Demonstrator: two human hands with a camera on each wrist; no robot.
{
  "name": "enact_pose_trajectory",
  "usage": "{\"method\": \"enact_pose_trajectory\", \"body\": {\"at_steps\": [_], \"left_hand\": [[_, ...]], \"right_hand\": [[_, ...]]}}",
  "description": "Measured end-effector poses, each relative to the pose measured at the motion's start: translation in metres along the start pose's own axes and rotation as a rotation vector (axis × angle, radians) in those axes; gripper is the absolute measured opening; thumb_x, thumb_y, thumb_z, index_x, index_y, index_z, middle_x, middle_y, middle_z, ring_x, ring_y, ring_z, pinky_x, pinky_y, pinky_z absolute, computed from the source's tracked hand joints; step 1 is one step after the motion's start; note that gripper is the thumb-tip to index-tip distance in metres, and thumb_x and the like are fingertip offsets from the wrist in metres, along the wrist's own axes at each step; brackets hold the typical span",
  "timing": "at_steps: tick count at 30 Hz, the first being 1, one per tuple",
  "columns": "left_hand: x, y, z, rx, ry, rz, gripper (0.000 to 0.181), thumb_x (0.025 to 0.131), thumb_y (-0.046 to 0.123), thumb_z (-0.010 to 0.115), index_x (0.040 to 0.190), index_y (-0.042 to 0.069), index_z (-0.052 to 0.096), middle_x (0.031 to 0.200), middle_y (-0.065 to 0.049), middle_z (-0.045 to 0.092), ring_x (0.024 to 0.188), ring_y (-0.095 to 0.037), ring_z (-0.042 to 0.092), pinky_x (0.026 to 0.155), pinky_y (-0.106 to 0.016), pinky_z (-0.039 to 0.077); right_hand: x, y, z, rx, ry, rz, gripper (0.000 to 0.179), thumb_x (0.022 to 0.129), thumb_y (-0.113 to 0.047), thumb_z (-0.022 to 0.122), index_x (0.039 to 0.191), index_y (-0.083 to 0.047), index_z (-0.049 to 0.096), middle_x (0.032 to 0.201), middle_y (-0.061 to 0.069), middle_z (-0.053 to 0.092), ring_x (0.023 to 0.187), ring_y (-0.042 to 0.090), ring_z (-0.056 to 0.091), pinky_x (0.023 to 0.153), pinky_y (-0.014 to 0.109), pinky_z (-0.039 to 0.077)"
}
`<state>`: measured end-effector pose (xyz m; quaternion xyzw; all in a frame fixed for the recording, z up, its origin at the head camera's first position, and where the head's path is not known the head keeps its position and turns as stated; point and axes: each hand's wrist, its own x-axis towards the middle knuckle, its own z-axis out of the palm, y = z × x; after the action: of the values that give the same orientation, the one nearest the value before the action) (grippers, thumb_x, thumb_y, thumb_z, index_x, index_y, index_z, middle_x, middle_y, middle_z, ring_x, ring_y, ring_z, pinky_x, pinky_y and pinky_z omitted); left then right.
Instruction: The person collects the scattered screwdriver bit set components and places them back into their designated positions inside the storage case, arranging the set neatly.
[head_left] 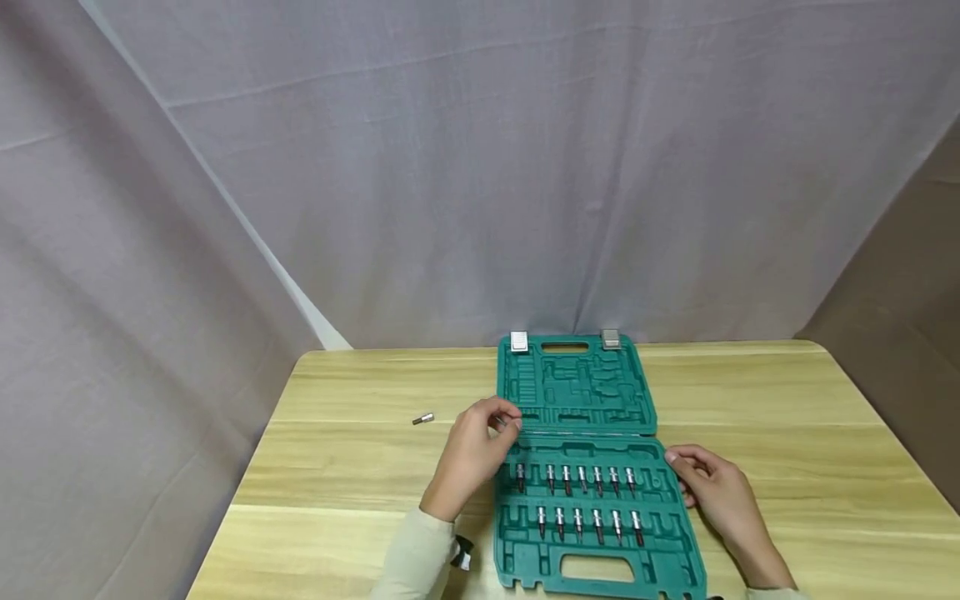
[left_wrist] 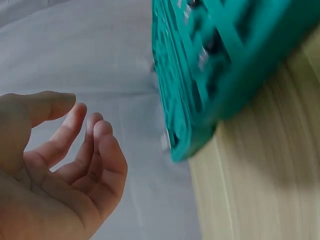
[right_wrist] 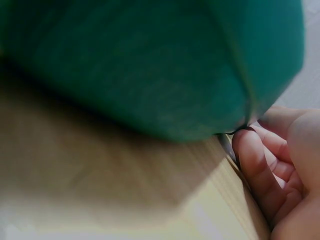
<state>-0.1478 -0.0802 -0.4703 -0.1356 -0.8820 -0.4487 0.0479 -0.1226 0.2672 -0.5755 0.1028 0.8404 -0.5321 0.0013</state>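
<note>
A green tool case point(head_left: 592, 463) lies unfolded on the table, its lid half toward the back. Two rows of silver bit sockets point(head_left: 597, 518) with dark tips sit in the slots of the near half. My left hand point(head_left: 476, 446) hovers by the case's left side near the hinge. In the left wrist view that hand point(left_wrist: 75, 165) has loosely curled fingers and nothing between them. At the case's right edge, my right hand point(head_left: 716, 492) grips the rim with the thumb on the edge. The right wrist view shows its fingertips point(right_wrist: 250, 147) against the case's corner, partly hidden.
One loose bit socket point(head_left: 423, 418) lies on the wooden table point(head_left: 337, 475) left of the case. Two metal latches point(head_left: 519, 341) stand on the lid's far edge. Grey curtain cloth point(head_left: 480, 183) hangs behind the table. A small black object point(head_left: 462, 552) shows beside the left sleeve.
</note>
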Motion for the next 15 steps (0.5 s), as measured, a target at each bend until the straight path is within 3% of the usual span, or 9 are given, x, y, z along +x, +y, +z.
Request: {"method": "enact_pose_trajectory", "body": {"at_steps": [9, 15], "left_hand": [[0.004, -0.035, -0.019, 0.140, 0.113, -0.024, 0.010, 0.098, 0.011, 0.071, 0.107, 0.008, 0.076, 0.104, -0.005, 0.073, 0.095, -0.025, 0.068, 0.086, -0.041, 0.055], [0.006, -0.060, -0.032, 0.213, 0.117, -0.053, 0.016, 0.098, 0.008, 0.073, 0.113, 0.004, 0.076, 0.108, -0.010, 0.073, 0.102, -0.030, 0.067, 0.087, -0.046, 0.056]], "right_hand": [[0.000, -0.001, -0.001, -0.004, 0.004, -0.010, 0.048, 0.108, -0.038, 0.061, 0.132, 0.003, 0.066, 0.082, 0.006, 0.065, 0.066, 0.013, 0.061, 0.059, 0.030, 0.058], [-0.001, -0.002, -0.001, 0.013, -0.006, -0.005, 0.050, 0.108, -0.040, 0.062, 0.133, 0.003, 0.065, 0.084, 0.007, 0.064, 0.068, 0.013, 0.061, 0.060, 0.030, 0.059]]}}
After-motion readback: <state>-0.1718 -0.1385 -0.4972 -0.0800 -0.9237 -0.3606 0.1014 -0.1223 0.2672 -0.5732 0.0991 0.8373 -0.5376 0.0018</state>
